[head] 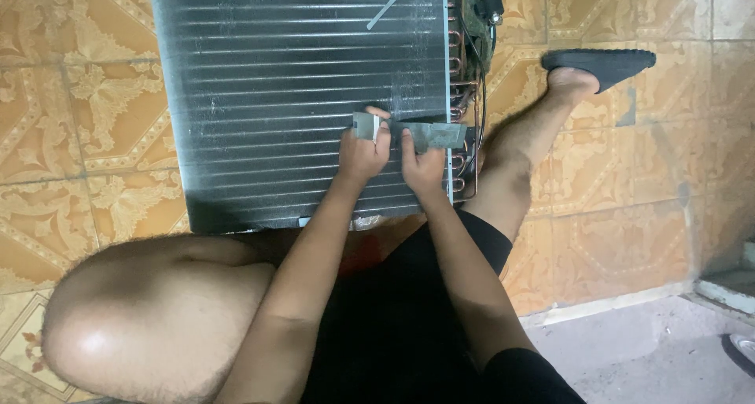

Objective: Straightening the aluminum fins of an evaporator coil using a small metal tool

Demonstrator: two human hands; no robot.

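Two hands work on one strip. Left hand (363, 154): grip clamped on the left end of one grey metal strip (421, 134), thumb and fingers pinching it. Right hand (423, 168): grip pressed on the strip's lower edge just beside the left grip; whether it is closed cannot be told. The strip lies flat against one finned coil panel (299, 97), which rests on the patterned tiled floor (102, 136). Right of both grips: one row of copper tube bends (456, 81). Farther right: one foot in one dark sandal (602, 62).
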